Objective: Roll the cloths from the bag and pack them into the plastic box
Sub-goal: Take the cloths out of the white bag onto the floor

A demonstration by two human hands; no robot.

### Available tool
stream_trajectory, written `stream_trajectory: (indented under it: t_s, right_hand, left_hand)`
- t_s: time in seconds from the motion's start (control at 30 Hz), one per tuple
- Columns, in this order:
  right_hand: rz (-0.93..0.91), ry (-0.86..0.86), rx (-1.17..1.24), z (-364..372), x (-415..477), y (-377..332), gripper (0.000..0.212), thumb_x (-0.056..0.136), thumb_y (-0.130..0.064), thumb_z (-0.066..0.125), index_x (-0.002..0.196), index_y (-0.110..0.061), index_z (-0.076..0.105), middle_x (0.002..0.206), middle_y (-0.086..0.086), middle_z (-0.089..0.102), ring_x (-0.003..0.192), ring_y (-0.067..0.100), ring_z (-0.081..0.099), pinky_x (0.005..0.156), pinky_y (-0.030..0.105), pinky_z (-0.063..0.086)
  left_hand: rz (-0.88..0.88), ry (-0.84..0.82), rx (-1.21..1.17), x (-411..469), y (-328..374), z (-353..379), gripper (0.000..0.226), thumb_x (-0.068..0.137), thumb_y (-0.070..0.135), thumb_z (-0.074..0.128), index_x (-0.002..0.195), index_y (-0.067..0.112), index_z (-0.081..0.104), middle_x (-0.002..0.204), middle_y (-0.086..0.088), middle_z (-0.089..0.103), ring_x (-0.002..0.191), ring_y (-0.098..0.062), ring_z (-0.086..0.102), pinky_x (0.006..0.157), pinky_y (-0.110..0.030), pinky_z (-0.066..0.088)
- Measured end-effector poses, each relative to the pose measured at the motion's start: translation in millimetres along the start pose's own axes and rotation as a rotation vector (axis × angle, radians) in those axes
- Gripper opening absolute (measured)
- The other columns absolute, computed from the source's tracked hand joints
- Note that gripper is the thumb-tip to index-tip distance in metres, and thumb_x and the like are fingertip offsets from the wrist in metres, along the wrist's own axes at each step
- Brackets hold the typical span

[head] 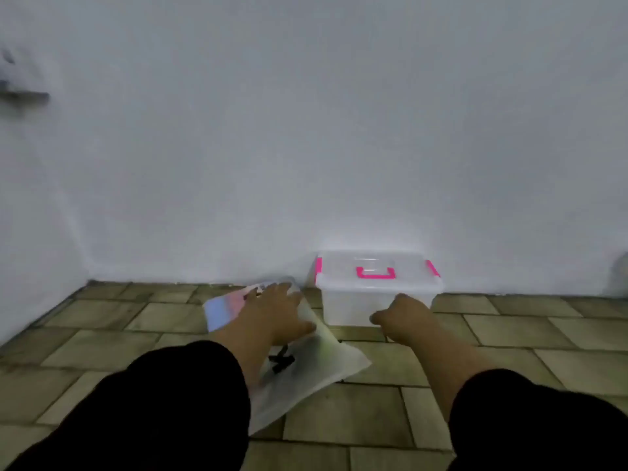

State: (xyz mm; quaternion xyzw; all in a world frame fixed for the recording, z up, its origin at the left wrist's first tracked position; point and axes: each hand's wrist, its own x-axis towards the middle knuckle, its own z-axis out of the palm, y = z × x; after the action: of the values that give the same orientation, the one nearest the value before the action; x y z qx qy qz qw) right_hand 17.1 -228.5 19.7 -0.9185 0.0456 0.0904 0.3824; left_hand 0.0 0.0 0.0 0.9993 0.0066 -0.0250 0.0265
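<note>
Sleeves (176,396): both reaching forward.
Left hand (272,311): resting spread on bag (316,362), which is lying lengthwise under it.
Right hand (402,316): hovering just before plastic box (377,294); finger curl indiscernible.

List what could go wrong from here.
1. The lid of the box is on and its pink clips seem down, so no cloth can go in until it is opened.
2. The left hand lies flat on the bag without gripping it, so the bag may slide on the tiled floor when pulled.
</note>
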Motion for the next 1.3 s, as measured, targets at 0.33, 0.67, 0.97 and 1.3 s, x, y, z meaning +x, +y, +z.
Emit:
stream_trajectory:
  t_s: [0.33, 0.67, 0.97, 1.3]
  right_hand:
    - [0.427, -0.163, 0.787, 127, -7, 26, 0.02, 0.094, -0.017, 0.044, 0.098, -0.008, 0.061, 0.083, 0.019, 0.066, 0.062, 0.026, 0.061, 0.045, 0.025, 0.046]
    - [0.351, -0.108, 0.753, 74, 24, 65, 0.019, 0.092, 0.0, 0.042, 0.097, -0.005, 0.06, 0.071, 0.011, 0.061, 0.057, 0.019, 0.056, 0.049, 0.028, 0.048]
    - [0.345, -0.614, 0.539, 80, -55, 102, 0.031, 0.084, -0.024, 0.061, 0.102, 0.0, 0.066, 0.088, 0.02, 0.073, 0.073, 0.033, 0.071, 0.062, 0.035, 0.056]
    - [0.288, -0.479, 0.645, 76, -80, 113, 0.013, 0.08, 0.001, 0.059, 0.091, 0.001, 0.066, 0.062, 0.012, 0.062, 0.051, 0.02, 0.06, 0.049, 0.026, 0.049]
  left_hand:
    - [0.035, -0.073, -0.037, -45, -34, 97, 0.089, 0.085, 0.065, 0.044, 0.151, 0.03, -0.004, 0.16, 0.004, -0.008, 0.146, -0.023, -0.001, 0.117, -0.047, 0.011]
    - [-0.018, -0.142, -0.119, -87, 46, 102, 0.084, 0.087, 0.07, 0.031, 0.151, 0.031, -0.008, 0.159, -0.007, -0.017, 0.146, -0.032, -0.008, 0.116, -0.049, 0.003]
    - [-0.048, -0.242, -0.416, -57, 67, 91, 0.068, 0.092, 0.051, 0.039, 0.151, 0.031, 0.011, 0.16, 0.003, 0.002, 0.142, -0.036, 0.006, 0.112, -0.047, 0.017]
    - [0.229, 0.049, -0.394, -88, 77, 114, 0.06, 0.083, 0.055, 0.049, 0.138, 0.033, 0.039, 0.154, 0.004, 0.025, 0.139, -0.018, 0.019, 0.111, -0.037, 0.019]
